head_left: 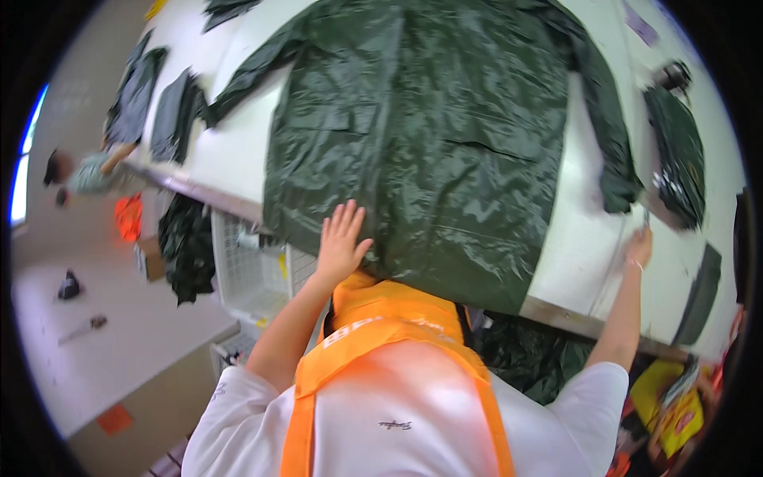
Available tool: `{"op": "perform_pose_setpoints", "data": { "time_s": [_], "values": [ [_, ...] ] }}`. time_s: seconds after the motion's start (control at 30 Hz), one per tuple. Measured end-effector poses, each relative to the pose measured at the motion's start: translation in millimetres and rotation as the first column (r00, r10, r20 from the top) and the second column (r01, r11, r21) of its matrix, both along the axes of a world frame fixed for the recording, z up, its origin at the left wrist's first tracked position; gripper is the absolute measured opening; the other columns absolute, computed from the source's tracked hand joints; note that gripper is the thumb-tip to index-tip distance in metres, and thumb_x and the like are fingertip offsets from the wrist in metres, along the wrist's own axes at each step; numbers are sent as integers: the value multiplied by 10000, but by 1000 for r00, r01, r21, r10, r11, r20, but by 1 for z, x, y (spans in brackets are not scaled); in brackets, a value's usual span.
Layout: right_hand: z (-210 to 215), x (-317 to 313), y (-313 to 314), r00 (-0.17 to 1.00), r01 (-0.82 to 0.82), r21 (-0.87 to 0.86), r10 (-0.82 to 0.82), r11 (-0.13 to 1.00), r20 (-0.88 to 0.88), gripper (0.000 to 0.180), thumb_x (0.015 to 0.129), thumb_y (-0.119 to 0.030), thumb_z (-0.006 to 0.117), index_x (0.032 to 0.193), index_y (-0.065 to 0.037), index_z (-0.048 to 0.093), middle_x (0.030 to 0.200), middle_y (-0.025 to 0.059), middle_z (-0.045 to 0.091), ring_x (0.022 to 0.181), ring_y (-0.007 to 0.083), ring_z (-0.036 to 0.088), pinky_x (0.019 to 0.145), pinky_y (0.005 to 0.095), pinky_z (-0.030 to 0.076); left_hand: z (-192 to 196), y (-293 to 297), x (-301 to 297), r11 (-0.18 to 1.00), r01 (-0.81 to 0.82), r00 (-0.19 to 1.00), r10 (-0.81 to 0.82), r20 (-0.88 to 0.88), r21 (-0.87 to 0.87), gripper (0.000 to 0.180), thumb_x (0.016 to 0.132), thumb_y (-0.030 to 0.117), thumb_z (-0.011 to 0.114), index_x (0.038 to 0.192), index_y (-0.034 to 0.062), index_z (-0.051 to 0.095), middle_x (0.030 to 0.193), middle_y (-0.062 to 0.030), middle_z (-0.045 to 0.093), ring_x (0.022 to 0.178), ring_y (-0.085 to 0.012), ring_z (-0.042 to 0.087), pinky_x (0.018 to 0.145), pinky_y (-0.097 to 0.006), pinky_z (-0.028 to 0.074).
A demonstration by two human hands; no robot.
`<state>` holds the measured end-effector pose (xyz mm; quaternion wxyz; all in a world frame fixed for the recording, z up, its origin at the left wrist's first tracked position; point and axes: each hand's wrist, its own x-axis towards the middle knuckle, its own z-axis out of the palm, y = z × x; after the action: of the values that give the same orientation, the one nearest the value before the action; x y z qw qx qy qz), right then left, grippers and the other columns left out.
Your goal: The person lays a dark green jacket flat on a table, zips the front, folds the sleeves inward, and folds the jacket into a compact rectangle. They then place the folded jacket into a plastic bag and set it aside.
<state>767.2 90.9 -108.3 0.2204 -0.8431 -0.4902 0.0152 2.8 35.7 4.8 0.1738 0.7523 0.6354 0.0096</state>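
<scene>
Raincoat [429,135]: we press our left hand [342,238], fingers spread, on its hem.
Right hand [638,245]: grip unclear, on the white table [588,230].
Yellow packages [671,401]: below the right fingers.

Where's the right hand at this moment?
In the head view the right hand is at the right, on the white table just below the raincoat's right sleeve cuff, pinching a small thin tool I can't identify.

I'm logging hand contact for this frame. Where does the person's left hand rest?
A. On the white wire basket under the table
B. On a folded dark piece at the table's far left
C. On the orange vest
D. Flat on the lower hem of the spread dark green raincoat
D: the left hand lies open with fingers spread on the hem of the dark green raincoat at the table edge.
</scene>
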Motion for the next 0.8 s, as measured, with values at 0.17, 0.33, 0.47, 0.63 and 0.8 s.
{"op": "perform_pose_setpoints", "data": {
  "time_s": [0.17,0.33,0.47,0.63,0.8],
  "values": [
    [26,-35,52,976,192,-257,-159,947,146,353,874,-166,559,1169,28,568,1054,193,639,1031,341,597,879,387,471,19,-13,1,991,-22,999,17,-38,-135,664,868,320,580,1436,103,313,1530,-113,201,1398,-331,196,1105,-508,196],
    [-20,100,16,901,411,-157,-373,898,221,425,834,-267,587,1128,40,585,1088,233,627,990,343,620,848,394,487,23,45,-56,989,76,991,-89,102,124,401,792,196,656,1169,84,578,1267,-106,538,1196,-316,482,1029,-457,326],
    [35,49,34,888,369,-130,-391,920,-243,429,829,-272,593,1130,35,585,1032,176,648,818,217,640,745,316,508,24,114,-134,951,16,996,10,-84,308,465,779,137,635,1228,78,528,1354,-109,449,1286,-301,389,1057,-467,292],
    [145,-231,88,946,29,157,24,987,-324,274,870,-221,662,1062,-28,629,901,42,631,750,101,558,671,254,475,20,203,-182,903,300,952,-266,-150,306,478,767,143,650,1228,96,533,1347,-77,457,1276,-257,403,1047,-442,313],
    [172,-576,132,737,-573,-200,393,795,-550,336,816,-119,646,1151,-125,617,947,108,693,818,182,676,717,287,511,-17,247,-203,858,358,909,-410,71,368,248,807,194,630,1039,106,625,1045,-55,618,1020,-251,570,856,-373,452]
  ]
}}
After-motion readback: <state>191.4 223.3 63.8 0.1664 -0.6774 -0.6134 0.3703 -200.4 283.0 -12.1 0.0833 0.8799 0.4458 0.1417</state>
